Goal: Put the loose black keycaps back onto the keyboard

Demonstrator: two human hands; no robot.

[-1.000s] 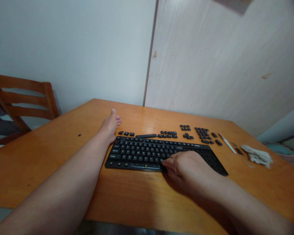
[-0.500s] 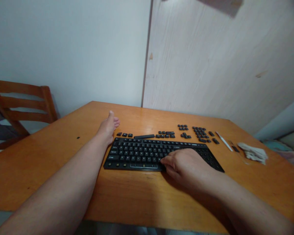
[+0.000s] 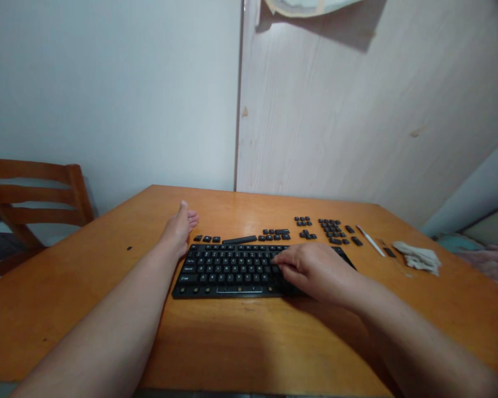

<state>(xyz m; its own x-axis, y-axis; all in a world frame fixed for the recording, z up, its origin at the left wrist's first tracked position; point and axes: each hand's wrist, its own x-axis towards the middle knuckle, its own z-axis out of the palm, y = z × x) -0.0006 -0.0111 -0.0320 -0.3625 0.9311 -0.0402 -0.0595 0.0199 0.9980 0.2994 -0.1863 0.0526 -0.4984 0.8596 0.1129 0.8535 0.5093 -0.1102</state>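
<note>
A black keyboard (image 3: pixel 232 271) lies on the wooden table, its lower row partly bare of keycaps, with the space bar slot uncovered. My left hand (image 3: pixel 179 229) rests on its edge at the keyboard's far left corner, fingers stretched out and holding nothing. Over the right part of the letter keys is my right hand (image 3: pixel 309 268), its fingers pressed together with the tips down at the keys. Whatever may be between those fingertips is hidden. Behind the keyboard lie loose keycaps (image 3: pixel 207 239), the long space bar keycap (image 3: pixel 239 240) and another group of keycaps (image 3: pixel 330 228).
To the right are a white pen-like stick (image 3: pixel 371 241), a small dark flat piece (image 3: pixel 389 252) and a crumpled pale cloth (image 3: pixel 418 257). One small black piece (image 3: pixel 129 248) lies at the left. A wooden chair (image 3: pixel 37 193) stands beyond the table's left edge.
My right hand has moved away from me over the keyboard, from the lower letter rows to higher ones. My left hand stays by the corner. The camera view has tilted up slightly.
</note>
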